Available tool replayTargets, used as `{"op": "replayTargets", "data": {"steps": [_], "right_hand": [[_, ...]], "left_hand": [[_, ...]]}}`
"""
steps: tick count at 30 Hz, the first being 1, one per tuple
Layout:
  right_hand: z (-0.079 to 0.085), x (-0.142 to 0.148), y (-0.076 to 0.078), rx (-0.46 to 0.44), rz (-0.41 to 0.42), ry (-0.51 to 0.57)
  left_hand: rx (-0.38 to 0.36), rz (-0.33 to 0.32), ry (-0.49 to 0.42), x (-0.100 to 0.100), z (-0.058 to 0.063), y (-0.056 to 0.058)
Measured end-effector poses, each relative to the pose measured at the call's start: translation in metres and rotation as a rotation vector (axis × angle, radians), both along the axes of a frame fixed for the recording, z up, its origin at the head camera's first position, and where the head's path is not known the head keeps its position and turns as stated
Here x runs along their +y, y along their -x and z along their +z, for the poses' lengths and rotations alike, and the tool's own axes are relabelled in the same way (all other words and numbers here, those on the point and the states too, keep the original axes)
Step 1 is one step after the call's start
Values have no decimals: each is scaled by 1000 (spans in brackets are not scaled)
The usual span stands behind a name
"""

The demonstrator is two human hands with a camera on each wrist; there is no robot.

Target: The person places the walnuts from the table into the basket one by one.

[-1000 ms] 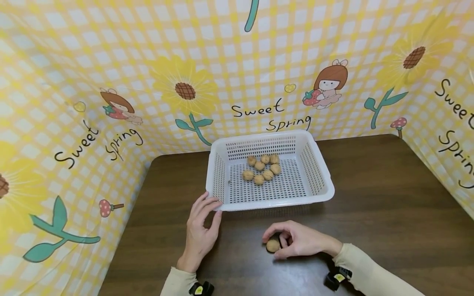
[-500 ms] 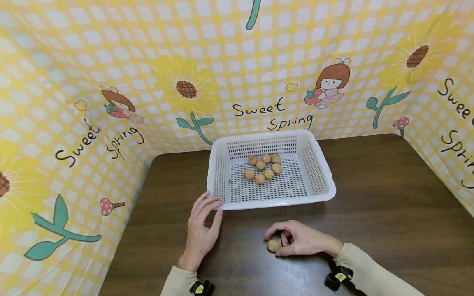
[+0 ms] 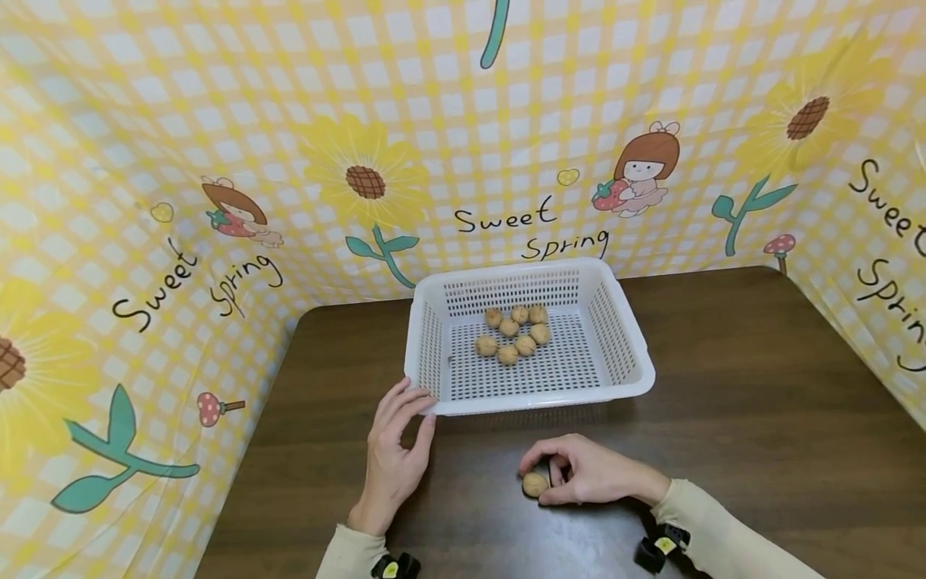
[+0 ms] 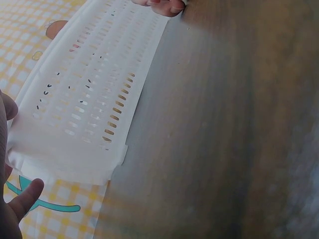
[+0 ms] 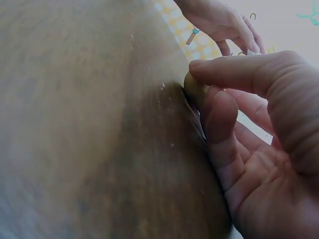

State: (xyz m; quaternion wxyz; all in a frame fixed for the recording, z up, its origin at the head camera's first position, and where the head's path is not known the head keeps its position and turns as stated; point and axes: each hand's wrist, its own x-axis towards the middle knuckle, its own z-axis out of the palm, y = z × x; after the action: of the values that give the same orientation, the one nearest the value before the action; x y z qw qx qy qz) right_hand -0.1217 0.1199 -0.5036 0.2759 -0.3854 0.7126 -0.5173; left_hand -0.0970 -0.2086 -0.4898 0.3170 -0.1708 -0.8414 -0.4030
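Note:
In the head view, a white plastic basket [image 3: 535, 399] stands at the back of the table with several walnuts [image 3: 509, 327] inside. My left hand [image 3: 394, 450] touches its near left corner, fingers laid over the rim and thumb at the front side. In the left wrist view, one finger [image 4: 31, 196] extends past the basket's end. My right hand [image 3: 593, 469] is on the near side of the basket and pinches a single walnut [image 3: 534, 484] between thumb and index finger, low at the tabletop. The right wrist view shows that walnut [image 5: 193, 89] partly covered by the fingertips.
The dark wooden table [image 3: 752, 418] extends to both sides of the basket. A yellow checked cloth [image 3: 463, 96] with flower prints walls off the back, left and right. Each forearm carries a black wrist camera, seen at the right sleeve [image 3: 716, 527] and the left sleeve.

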Motion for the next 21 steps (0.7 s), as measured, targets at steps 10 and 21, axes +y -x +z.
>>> {"op": "replayTargets", "data": {"steps": [10, 21], "right_hand": [[-1, 1, 1, -20, -5, -2], [5, 1, 1, -96, -27, -11]], "left_hand": [[10, -3, 0, 0, 1, 0], [11, -6, -9, 1, 0, 1]]}}
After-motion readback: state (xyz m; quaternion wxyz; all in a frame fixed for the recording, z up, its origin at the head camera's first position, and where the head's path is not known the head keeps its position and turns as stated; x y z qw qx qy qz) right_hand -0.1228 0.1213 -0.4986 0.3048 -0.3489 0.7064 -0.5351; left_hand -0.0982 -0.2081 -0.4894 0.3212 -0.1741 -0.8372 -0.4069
